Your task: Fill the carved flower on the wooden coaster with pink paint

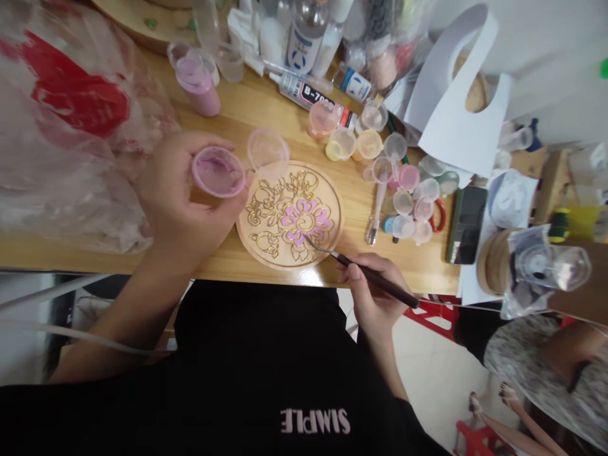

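Note:
A round wooden disc [327, 190] with gold outline flowers lies on the wooden table near its front edge; the central flower is filled with pink. My left hand [183, 196] is closed around a small open cup of pink paste [217, 171], its hinged lid [268, 151] flipped up, just left of the disc. My right hand [373, 294] pinches a thin dark-handled tool [375, 278] whose metal tip touches the disc beside the pink flower.
Several small paint cups [403, 190] cluster right of the disc, with a glue tube [308, 94] and bottles behind. A crinkled plastic bag [71, 126] fills the left. A phone [466, 223], white paper bag [456, 107] and another person's clothing [546, 367] are at right.

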Available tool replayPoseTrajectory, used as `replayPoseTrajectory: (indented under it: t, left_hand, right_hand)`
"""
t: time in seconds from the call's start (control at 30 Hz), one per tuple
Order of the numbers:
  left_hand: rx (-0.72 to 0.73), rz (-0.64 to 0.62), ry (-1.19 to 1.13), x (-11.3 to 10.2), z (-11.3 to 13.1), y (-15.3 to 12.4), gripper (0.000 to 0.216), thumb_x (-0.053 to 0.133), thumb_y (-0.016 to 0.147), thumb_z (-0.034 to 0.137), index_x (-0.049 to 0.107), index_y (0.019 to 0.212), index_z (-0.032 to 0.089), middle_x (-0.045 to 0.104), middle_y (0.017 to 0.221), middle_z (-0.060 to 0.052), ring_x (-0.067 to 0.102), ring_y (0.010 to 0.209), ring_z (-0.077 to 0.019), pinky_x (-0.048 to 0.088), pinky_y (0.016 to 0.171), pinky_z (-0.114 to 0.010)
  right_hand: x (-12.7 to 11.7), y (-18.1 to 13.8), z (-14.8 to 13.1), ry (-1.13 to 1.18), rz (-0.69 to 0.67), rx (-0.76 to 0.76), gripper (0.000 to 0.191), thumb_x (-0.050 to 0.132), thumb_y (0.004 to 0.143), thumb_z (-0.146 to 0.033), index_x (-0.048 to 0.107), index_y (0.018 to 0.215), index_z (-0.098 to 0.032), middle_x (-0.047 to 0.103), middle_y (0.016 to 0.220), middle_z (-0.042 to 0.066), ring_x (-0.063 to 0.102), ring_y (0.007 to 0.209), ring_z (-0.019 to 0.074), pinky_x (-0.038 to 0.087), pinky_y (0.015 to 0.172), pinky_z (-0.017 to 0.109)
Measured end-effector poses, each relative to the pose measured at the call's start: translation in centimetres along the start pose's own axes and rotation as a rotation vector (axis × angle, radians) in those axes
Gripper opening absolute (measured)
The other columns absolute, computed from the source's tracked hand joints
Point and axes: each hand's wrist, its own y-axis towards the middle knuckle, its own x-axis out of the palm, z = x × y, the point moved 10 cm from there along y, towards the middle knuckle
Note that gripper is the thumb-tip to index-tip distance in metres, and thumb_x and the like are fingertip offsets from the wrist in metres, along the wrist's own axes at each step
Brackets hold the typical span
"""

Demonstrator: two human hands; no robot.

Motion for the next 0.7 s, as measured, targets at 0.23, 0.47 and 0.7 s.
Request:
replayPoseTrajectory:
  t: [0.23,0.47,0.7]
  left_hand:
    - [0.016,0.012,0.008,0.09,0.1,-0.13,0.036,0.083,0.094,0.042,0.076,0.125,0.025,0.079,0.104,0.0,0.078,0.093,-0.0249,0.066,0.082,-0.041]
    - [0.023,-0.028,-0.011,0.25,-0.11,-0.11,0.039,0.085,0.093,0.038,0.075,0.128,0.024,0.076,0.103,0.0,0.078,0.093,-0.0231,0.067,0.084,-0.038]
    - [0.028,-0.015,-0.002,0.12,0.22,-0.08,0.038,0.083,0.094,0.039,0.073,0.128,0.025,0.076,0.105,0.0,0.079,0.095,-0.024,0.067,0.085,-0.041]
  right_hand:
    - [-0.05,0.06,0.0,-0.011,0.003,-0.006,0.006,0.081,0.104,-0.025,0.083,0.109,-0.028,0.087,0.093,0.001,0.087,0.079,0.0186,0.071,0.07,0.03]
    - [-0.36,0.07,-0.13,-0.032,0.037,0.005,0.003,0.08,0.105,-0.029,0.082,0.106,-0.027,0.086,0.09,0.001,0.085,0.076,0.0188,0.07,0.066,0.031]
    - [-0.12,0.04,0.03,-0.04,0.012,0.01,0.004,0.081,0.104,-0.028,0.082,0.107,-0.027,0.087,0.092,0.001,0.086,0.078,0.0193,0.071,0.069,0.032]
